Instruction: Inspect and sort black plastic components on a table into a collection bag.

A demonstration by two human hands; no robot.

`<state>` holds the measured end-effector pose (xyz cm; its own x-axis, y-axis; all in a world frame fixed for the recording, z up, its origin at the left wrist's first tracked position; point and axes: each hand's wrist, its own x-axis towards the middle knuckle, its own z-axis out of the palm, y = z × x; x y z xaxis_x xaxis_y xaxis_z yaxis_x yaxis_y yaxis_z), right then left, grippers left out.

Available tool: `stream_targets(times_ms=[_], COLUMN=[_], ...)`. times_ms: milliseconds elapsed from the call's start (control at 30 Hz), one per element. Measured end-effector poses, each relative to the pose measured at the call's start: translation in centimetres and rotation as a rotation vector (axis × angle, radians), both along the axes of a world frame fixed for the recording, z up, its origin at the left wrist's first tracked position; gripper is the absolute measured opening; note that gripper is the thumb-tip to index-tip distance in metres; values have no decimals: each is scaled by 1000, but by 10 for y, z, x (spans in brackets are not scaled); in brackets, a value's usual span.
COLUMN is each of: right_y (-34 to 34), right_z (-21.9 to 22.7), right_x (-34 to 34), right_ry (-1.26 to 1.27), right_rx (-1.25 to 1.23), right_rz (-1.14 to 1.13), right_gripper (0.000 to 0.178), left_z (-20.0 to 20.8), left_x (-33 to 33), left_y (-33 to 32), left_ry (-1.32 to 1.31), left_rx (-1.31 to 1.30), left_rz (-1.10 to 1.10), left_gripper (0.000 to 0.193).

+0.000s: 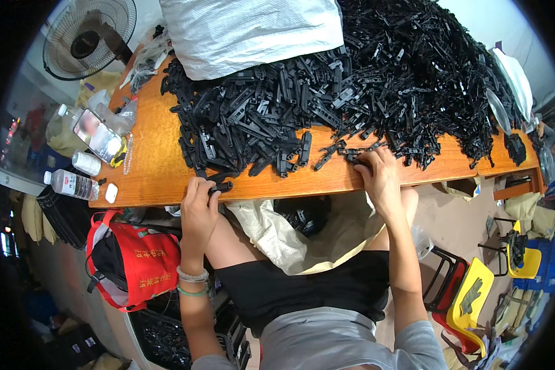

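At the table's front edge my left hand (200, 200) is closed, its fingers and thumb pinching a black plastic part (223, 187). Further right, my right hand (381, 179) has its fingertips closed on another small black plastic piece (353, 158) at the near fringe of a heap. Long black parts (253, 114) lie piled in front of my left hand, and a taller mound of smaller black clips (422, 74) rises beyond my right. Across my lap, an open woven sack (262, 231) holds more black pieces (303, 217).
A stuffed white woven sack (253, 37) rests on the pile at the back. Left on the wooden table (148, 166) are a propped phone (97, 135), a white bottle (86, 163) and a water bottle (71, 184). A red bag (135, 262) hangs below; yellow chairs (472, 296) stand at right.
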<state>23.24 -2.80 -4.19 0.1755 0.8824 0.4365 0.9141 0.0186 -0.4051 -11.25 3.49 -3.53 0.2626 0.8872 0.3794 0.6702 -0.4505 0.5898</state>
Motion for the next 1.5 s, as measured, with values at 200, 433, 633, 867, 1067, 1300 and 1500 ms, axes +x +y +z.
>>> stream_targets(times_ms=[200, 433, 633, 867, 1067, 1300, 1500], right_y=[-6, -35, -49, -59, -71, -63, -67], right_z=[-3, 13, 22, 6, -5, 11, 8], right_x=[-8, -51, -89, -93, -98, -90, -85], right_ry=[115, 1019, 822, 795, 1095, 722, 685], right_rx=[67, -291, -174, -23, -20, 40, 11], right_rz=[12, 330, 615, 503, 438, 517, 512], right_gripper=[15, 12, 15, 16, 21, 45, 33], left_z=[6, -3, -16, 5, 15, 13, 11], left_x=[-6, 35, 63, 73, 75, 72, 74], left_y=[-3, -42, -58, -71, -85, -82, -85], left_ry=[202, -772, -1018, -624, -270, -278, -286], left_rx=[42, -419, -843, -725, -404, -278, -288], left_rz=[-72, -90, -390, -482, -444, -507, -497], left_gripper=[13, 28, 14, 34, 35, 34, 31])
